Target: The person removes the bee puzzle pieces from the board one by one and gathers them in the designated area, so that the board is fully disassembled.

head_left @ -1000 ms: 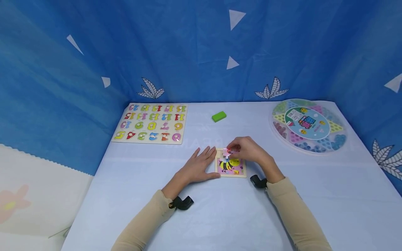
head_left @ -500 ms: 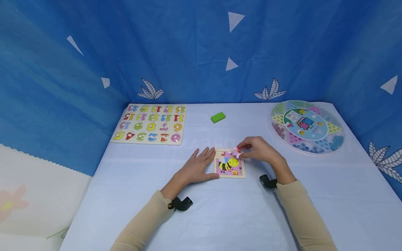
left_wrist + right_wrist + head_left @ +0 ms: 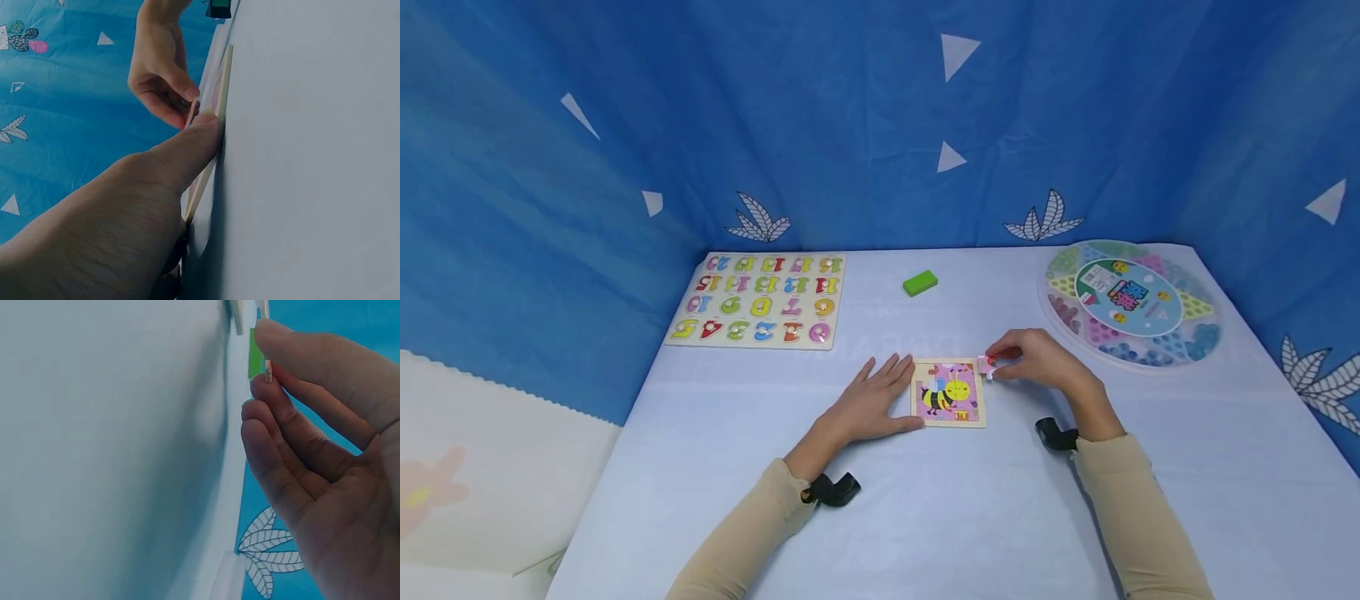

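A small square jigsaw puzzle with a bee picture lies in its wooden frame at mid-table. Along the frame's left side rests my left hand, fingers spread and straight, its thumb at the lower left corner. In the left wrist view that thumb presses on the frame's edge. Just off the upper right corner, my right hand pinches a pink jigsaw piece between thumb and fingertips. The right wrist view shows the jigsaw piece edge-on, partly hidden by the thumb. Bare wood shows at the puzzle's upper left.
A number peg board lies at the back left. Behind the puzzle is a green block. At the back right sits a round clear case of colourful beads. A blue curtain hangs along the table's far edge.
My right hand has moved right with the pink jigsaw piece, from over the puzzle to beside its upper right corner. The left hand has stayed at the frame.
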`<state>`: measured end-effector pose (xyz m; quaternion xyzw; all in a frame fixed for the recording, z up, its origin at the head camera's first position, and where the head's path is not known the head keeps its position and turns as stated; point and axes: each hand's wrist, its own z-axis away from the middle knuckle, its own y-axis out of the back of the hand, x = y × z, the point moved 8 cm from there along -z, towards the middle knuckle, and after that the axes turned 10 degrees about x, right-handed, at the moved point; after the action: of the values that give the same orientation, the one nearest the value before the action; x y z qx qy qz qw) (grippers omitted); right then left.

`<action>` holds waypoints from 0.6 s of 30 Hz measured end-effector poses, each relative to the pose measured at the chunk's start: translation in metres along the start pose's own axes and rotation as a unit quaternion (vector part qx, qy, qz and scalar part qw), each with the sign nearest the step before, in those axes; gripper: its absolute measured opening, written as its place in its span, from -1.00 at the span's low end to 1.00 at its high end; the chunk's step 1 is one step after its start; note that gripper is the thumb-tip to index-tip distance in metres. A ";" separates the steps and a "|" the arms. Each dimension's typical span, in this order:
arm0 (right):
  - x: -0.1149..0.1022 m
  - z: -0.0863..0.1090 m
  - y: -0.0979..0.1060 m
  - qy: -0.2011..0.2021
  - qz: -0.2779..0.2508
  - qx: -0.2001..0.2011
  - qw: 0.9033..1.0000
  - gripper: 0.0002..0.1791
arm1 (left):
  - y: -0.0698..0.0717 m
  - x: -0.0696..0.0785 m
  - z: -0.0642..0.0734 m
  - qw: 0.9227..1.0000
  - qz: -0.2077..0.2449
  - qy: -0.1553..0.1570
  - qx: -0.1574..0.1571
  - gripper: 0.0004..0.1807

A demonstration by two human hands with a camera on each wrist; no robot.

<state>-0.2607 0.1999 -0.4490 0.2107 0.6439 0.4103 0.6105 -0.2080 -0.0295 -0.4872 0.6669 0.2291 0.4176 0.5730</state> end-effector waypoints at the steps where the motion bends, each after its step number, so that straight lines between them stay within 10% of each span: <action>1: 0.002 0.000 0.000 -0.004 0.001 -0.002 1.000 -0.61 | 0.000 0.000 0.000 1.000 -0.001 0.000 -0.001 0.05; 18: 0.016 0.001 -0.001 -0.036 0.002 -0.003 0.999 -0.66 | -0.003 0.000 0.000 1.000 -0.002 0.000 -0.002 0.05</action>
<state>-0.2624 0.2118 -0.4601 0.2243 0.6198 0.4057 0.6332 -0.2082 -0.0289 -0.4901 0.6653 0.2291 0.4170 0.5753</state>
